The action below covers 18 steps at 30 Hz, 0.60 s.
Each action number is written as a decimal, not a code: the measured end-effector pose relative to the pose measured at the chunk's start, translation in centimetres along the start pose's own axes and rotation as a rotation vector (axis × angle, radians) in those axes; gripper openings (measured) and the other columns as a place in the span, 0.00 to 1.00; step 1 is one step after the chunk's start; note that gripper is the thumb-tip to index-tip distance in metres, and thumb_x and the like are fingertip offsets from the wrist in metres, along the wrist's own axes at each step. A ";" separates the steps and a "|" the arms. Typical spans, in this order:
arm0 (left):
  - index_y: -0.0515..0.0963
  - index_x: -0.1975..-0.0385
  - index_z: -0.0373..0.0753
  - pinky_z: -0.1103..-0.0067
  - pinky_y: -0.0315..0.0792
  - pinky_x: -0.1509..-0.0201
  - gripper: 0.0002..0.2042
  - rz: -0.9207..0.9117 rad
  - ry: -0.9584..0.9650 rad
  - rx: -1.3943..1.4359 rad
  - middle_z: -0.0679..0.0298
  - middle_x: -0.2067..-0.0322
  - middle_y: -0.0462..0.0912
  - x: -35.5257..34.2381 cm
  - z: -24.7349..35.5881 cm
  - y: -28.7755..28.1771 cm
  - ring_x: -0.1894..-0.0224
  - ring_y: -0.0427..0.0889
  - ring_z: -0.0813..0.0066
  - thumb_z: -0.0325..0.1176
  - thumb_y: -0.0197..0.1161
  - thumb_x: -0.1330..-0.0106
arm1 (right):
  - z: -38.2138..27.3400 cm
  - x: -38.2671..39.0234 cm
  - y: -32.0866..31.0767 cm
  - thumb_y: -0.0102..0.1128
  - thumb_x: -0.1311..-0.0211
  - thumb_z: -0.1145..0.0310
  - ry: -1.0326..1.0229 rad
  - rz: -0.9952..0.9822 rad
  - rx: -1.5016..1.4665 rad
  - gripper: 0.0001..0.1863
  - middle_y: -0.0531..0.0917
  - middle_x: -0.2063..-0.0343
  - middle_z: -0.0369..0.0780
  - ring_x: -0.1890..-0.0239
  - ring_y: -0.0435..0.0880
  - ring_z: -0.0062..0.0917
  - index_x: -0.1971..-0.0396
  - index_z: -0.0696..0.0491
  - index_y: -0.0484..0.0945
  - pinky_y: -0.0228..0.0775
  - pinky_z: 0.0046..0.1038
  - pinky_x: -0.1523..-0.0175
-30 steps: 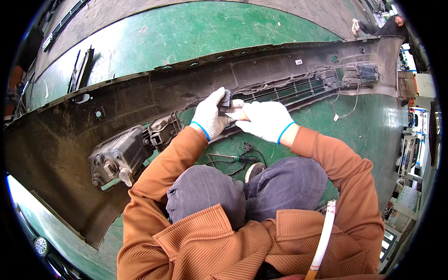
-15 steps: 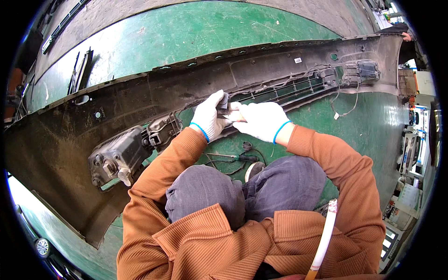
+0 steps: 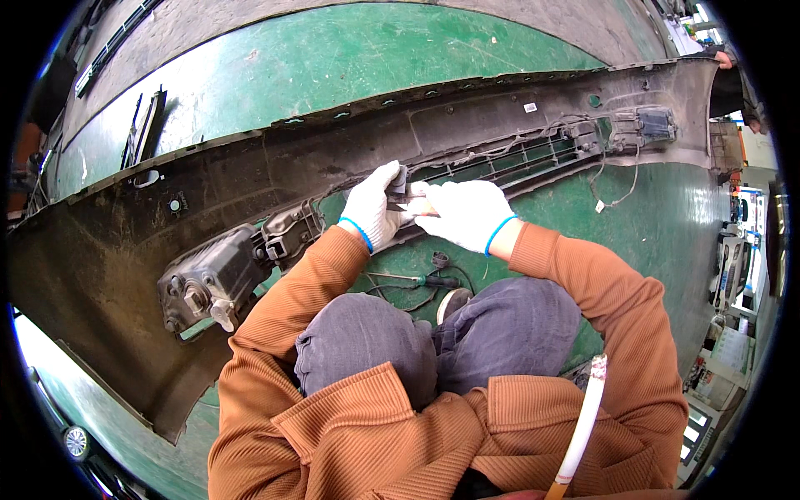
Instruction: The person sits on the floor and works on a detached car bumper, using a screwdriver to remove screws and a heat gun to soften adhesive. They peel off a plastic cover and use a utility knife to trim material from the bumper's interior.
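Both my hands wear white gloves with blue cuffs and meet over the middle of a long dark car bumper [image 3: 275,167], which lies with its inner side toward me. My left hand [image 3: 372,207] has its fingers closed round a small dark grey part [image 3: 400,178] at the bumper's slatted grille [image 3: 533,162]. Close beside it, my right hand [image 3: 467,215] is closed too, its fingertips at a small pale pointed piece [image 3: 403,205]. The gloves cover most of what they grip, so its kind is unclear. A thin wire harness runs along the grille.
Lamp units sit in the bumper, one at left [image 3: 212,271], another at right [image 3: 654,125]. A green-handled screwdriver [image 3: 429,282] and a cable plug [image 3: 440,260] lie before my knees. Another person's hand [image 3: 723,60] is by the bumper's right end. A lit cigarette [image 3: 579,433] juts up below.
My right hand has shifted very slightly left, while my left hand stays put. The other person at the right end has moved a little, and a second hand shows there.
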<state>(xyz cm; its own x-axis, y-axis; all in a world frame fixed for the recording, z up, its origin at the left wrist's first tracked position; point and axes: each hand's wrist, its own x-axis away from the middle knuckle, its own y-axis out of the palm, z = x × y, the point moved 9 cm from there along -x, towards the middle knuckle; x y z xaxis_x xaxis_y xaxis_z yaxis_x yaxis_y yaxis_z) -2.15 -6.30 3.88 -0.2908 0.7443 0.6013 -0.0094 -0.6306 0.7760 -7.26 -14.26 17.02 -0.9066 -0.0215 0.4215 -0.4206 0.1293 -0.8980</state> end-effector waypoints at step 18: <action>0.79 0.52 0.39 0.47 0.85 0.49 0.13 -0.041 0.009 -0.002 0.42 0.58 0.88 -0.3 0.4 -0.8 0.58 0.89 0.41 0.43 0.57 0.18 | 0.0 -0.1 -0.6 0.55 0.24 0.45 -0.013 0.018 -0.020 0.18 0.89 0.61 0.40 0.60 0.90 0.38 0.50 0.39 0.86 0.82 0.42 0.56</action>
<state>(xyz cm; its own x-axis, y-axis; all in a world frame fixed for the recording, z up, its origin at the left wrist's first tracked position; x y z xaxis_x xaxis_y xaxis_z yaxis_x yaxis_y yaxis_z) -1.65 -5.94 3.12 -0.2989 0.7677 0.5668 -0.0233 -0.5997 0.7999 -6.89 -14.29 17.53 -0.9144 -0.0321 0.4034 -0.4035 0.1500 -0.9026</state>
